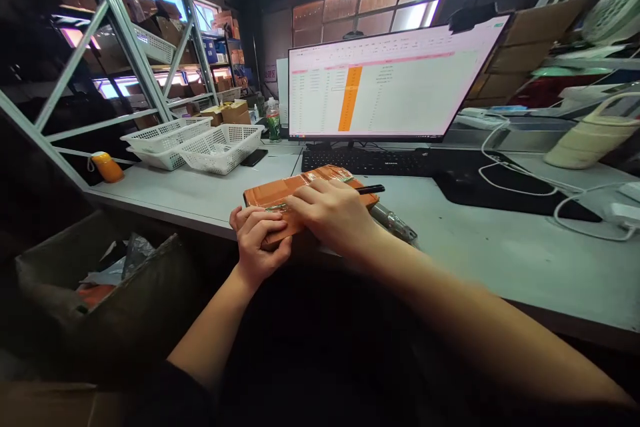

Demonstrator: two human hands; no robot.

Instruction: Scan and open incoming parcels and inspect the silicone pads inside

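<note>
A grey desk point(200, 193) in a dim storeroom. The near part of the one orange package point(273, 193) is hidden under both hands. Beyond them are one monitor point(390, 87) and one keyboard point(365, 161); two white baskets point(220, 147) sit beyond the left hand. The left hand point(257, 240) is curled tight over the package's near end. The right hand point(333, 213) lies on top, fingers loosely spread. Whether it grips the black pen point(371, 189) jutting past it cannot be told.

1 camera, worn on the person's head, is looking forward and down across the table point(200, 197) from its near edge. It is sitting close above the left hand point(257, 243) and right hand point(333, 213), and is facing the monitor point(385, 87) and back windows point(370, 3), with shelving point(125, 47) running along the left.
</note>
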